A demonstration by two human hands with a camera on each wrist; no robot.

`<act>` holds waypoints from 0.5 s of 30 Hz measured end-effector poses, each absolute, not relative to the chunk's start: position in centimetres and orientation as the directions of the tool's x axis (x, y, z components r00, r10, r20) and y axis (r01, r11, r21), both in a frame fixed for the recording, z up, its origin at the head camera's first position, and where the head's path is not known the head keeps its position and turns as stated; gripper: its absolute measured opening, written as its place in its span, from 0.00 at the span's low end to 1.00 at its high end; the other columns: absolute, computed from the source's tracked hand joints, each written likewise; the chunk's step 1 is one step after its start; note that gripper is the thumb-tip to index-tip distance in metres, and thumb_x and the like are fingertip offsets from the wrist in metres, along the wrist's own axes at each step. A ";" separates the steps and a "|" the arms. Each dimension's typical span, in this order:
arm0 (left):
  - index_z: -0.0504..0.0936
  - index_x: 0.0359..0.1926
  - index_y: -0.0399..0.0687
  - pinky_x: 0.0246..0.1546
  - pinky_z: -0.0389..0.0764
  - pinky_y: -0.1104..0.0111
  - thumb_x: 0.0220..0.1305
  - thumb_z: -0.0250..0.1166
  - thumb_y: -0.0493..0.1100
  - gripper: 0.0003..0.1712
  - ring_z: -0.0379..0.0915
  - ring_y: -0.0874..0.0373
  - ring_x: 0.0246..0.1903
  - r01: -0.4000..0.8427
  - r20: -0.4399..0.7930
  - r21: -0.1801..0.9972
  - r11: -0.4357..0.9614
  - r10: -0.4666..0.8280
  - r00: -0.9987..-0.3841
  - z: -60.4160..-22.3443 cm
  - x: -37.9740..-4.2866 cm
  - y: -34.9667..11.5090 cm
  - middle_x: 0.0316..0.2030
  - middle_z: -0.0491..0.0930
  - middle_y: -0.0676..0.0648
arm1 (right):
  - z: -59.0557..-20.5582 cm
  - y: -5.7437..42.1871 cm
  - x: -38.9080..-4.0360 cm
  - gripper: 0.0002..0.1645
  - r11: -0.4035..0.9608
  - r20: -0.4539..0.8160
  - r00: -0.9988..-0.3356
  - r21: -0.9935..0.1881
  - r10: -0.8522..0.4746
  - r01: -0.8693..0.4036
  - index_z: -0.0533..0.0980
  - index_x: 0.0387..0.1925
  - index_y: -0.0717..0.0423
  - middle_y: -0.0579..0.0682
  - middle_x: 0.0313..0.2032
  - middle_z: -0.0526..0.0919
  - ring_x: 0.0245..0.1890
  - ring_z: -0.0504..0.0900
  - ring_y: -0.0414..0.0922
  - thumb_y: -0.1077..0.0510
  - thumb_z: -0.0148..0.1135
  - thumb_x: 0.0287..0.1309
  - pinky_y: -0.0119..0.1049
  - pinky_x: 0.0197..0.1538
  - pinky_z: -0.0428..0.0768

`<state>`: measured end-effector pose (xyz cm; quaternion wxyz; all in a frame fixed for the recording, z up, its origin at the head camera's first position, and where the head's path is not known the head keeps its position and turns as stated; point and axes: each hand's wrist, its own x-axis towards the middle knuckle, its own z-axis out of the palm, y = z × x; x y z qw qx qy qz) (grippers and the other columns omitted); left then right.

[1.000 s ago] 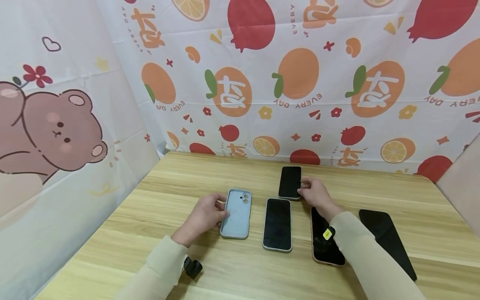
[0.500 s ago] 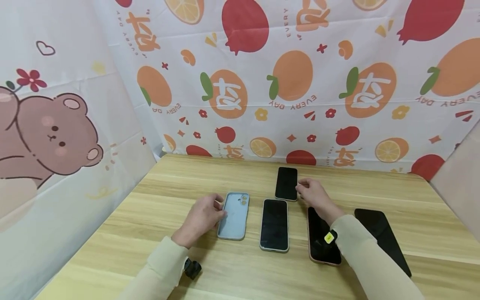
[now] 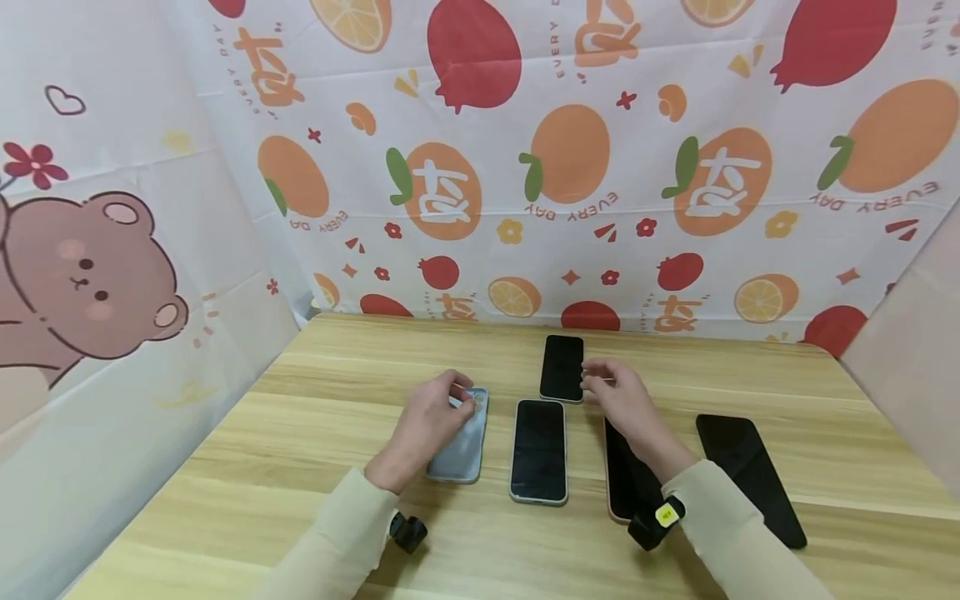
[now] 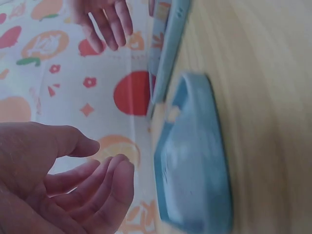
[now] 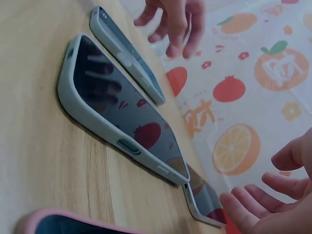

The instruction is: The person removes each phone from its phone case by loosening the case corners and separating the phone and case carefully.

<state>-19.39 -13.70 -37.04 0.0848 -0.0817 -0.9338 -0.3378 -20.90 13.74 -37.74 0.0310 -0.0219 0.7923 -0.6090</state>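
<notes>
The left grip [image 3: 435, 414] is hovering over the blue phone case [image 3: 467, 450], with loosely curved fingers, holding nothing; the right grip [image 3: 622, 404] is also holding nothing, its parted fingers hovering just beside the far phone [image 3: 562, 368]; both things are lying on the table [image 3: 285, 433]; the step in hand seems to be arranging them; any next lifting is probably calling for a careful pinch at the edges.

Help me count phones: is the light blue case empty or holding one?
Empty: the light blue case shows only its bare inside.
</notes>
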 end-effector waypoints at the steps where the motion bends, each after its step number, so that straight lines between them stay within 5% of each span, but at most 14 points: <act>1: 0.81 0.48 0.41 0.21 0.77 0.73 0.62 0.64 0.36 0.13 0.77 0.63 0.24 0.198 0.193 0.637 0.745 0.094 -0.977 -37.0 -19.4 -13.4 0.36 0.85 0.47 | -37.7 13.7 -20.7 0.22 0.252 -0.018 -0.997 -0.968 -0.074 -0.001 0.66 0.65 0.62 0.64 0.63 0.70 0.60 0.73 0.58 0.60 0.44 0.75 0.51 0.63 0.77; 5: 0.79 0.50 0.42 0.16 0.78 0.71 0.63 0.62 0.36 0.14 0.77 0.61 0.18 0.157 0.120 0.721 0.675 0.102 -0.988 -36.8 -19.5 -12.3 0.38 0.85 0.46 | -37.4 13.8 -20.0 0.21 0.231 -0.014 -0.996 -0.973 -0.093 -0.008 0.67 0.64 0.60 0.64 0.62 0.70 0.59 0.74 0.59 0.61 0.45 0.75 0.50 0.60 0.80; 15: 0.71 0.61 0.36 0.22 0.84 0.68 0.66 0.63 0.39 0.24 0.82 0.56 0.28 0.072 -0.058 0.774 0.630 0.184 -0.981 -36.7 -19.4 -10.1 0.47 0.82 0.41 | -37.6 13.1 -17.5 0.19 0.226 0.011 -0.982 -0.973 -0.187 -0.054 0.67 0.62 0.64 0.66 0.55 0.72 0.47 0.80 0.55 0.63 0.46 0.73 0.42 0.45 0.87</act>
